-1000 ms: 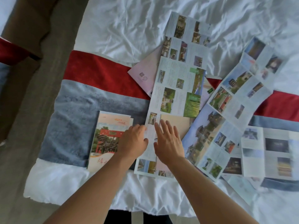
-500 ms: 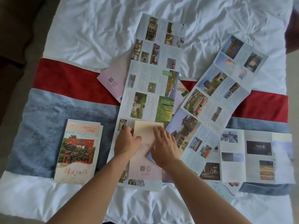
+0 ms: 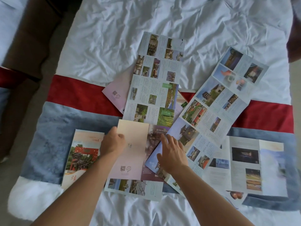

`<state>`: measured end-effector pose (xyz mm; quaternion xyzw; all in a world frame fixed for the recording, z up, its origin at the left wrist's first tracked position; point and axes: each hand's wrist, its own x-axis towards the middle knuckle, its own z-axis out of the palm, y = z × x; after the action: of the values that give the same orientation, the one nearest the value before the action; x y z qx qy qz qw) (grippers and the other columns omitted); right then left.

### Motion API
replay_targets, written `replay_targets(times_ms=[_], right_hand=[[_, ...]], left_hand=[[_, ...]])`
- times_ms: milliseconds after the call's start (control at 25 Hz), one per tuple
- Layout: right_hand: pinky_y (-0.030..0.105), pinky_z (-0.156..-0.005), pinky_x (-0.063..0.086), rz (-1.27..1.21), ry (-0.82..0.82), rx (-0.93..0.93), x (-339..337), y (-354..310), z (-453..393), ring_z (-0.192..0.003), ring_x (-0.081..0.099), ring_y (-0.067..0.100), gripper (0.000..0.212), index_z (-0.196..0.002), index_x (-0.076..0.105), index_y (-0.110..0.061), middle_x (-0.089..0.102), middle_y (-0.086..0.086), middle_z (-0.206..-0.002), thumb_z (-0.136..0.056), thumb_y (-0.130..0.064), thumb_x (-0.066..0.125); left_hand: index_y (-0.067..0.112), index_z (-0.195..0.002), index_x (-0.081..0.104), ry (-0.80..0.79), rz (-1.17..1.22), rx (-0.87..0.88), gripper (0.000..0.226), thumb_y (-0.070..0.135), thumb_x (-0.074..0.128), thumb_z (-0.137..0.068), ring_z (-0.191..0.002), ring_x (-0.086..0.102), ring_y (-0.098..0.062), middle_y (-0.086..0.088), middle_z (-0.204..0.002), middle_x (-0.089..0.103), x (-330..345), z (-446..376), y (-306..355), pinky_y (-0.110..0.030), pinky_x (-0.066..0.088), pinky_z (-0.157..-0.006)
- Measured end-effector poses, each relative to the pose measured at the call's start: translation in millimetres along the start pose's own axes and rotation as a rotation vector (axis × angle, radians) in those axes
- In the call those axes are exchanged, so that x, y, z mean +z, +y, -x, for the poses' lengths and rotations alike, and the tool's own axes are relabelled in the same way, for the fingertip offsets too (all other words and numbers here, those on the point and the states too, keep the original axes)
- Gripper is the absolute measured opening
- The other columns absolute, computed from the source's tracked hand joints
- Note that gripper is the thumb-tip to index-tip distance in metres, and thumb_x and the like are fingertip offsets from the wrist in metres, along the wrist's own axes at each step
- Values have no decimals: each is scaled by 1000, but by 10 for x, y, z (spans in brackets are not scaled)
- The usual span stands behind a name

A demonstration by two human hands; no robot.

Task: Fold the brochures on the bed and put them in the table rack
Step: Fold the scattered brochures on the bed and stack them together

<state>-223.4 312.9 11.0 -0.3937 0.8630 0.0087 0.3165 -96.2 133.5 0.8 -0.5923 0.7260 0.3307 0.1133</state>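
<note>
A cream-pink brochure panel (image 3: pixel 132 154) lies over the near end of a long unfolded photo brochure (image 3: pixel 156 82) in the middle of the bed. My left hand (image 3: pixel 112 142) grips this panel's left edge, thumb on top. A maroon panel (image 3: pixel 152 141) shows beside it. My right hand (image 3: pixel 172 154) rests flat, fingers spread, on the near end of a diagonal unfolded brochure (image 3: pixel 219 103). A folded brochure with a red gate (image 3: pixel 81 155) lies left of my left hand. The table rack is out of view.
A wide three-panel brochure (image 3: pixel 254 163) lies at the right and a pink one (image 3: pixel 116 93) pokes out under the long one. The bed has a white sheet (image 3: pixel 123 30) and a red and grey-blue runner (image 3: pixel 65 119). Floor and brown furniture (image 3: pixel 29 38) lie to the left.
The cream-pink panel now lies further up and wider, with a maroon panel exposed beside it. My right hand slid right off it onto the diagonal brochure. My left hand took its left edge.
</note>
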Motion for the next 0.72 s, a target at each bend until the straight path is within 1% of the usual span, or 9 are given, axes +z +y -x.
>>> replay_targets(times_ms=[120, 240, 320, 440, 520, 560, 600, 680, 720], right_hand=[[46, -120, 20, -32, 15, -58, -71, -258, -103, -147, 22, 25, 70, -156, 17, -19, 19, 4, -163, -98, -40, 49], [45, -120, 21, -48, 32, -138, -116, -594, -231, -148, 22, 25, 70, -155, 20, -19, 22, 4, -162, -95, -38, 53], [44, -119, 22, -34, 37, -172, -141, -804, -338, -147, 23, 26, 72, -155, 20, -18, 25, 6, -161, -95, -36, 56], [44, -121, 15, -28, 26, -201, -170, -1103, -535, -150, 14, 26, 76, -157, 14, -16, 18, 7, -164, -96, -33, 55], [44, -122, 14, -15, 14, -210, -180, -1329, -685, -151, 9, 28, 79, -158, 9, -16, 13, 6, -165, -96, -28, 56], [44, -121, 17, -17, 13, -204, -179, -1441, -746, -151, 9, 29, 79, -158, 9, -16, 14, 5, -164, -95, -25, 56], [44, -120, 21, -26, 21, -193, -178, -1552, -803, -148, 15, 30, 77, -157, 12, -15, 21, 6, -161, -94, -22, 56], [41, -110, 32, -42, 53, -153, -172, -1749, -899, -135, 34, 31, 65, -150, 28, -14, 39, 8, -144, -91, -13, 55], [40, -103, 36, -47, 73, -128, -180, -1838, -947, -125, 41, 30, 55, -142, 38, -14, 46, 9, -133, -89, -9, 53]], left_hand=[[13, -108, 50, 54, 30, -59, 13, 17, 41, -99, -90, 57, -30, -14, -108, 63, -273, -88, -56, -40, 42, -70], [10, -110, 47, 83, 57, -112, 16, 11, 38, -97, -97, 57, -39, -21, -114, 61, -523, -184, -180, -41, 39, -72], [9, -108, 47, 101, 77, -144, 16, 10, 38, -95, -97, 57, -40, -22, -112, 61, -703, -271, -316, -40, 38, -72], [12, -102, 47, 104, 134, -183, 17, 9, 36, -90, -86, 53, -35, -13, -98, 58, -964, -421, -558, -38, 37, -69], [12, -96, 47, 98, 187, -195, 15, 9, 36, -87, -80, 52, -30, -6, -88, 56, -1120, -525, -743, -36, 37, -67], [12, -93, 46, 92, 215, -193, 12, 9, 37, -86, -78, 53, -29, -5, -85, 56, -1182, -576, -822, -36, 36, -65], [13, -89, 45, 85, 240, -183, 8, 9, 38, -86, -77, 53, -28, -4, -82, 56, -1233, -632, -888, -36, 36, -62], [14, -83, 44, 54, 273, -153, 7, 9, 42, -87, -78, 54, -30, -4, -79, 55, -1318, -736, -984, -35, 34, -58], [15, -83, 44, 25, 282, -143, 7, 10, 43, -87, -77, 55, -29, -4, -79, 55, -1351, -796, -1019, -35, 34, -58]])
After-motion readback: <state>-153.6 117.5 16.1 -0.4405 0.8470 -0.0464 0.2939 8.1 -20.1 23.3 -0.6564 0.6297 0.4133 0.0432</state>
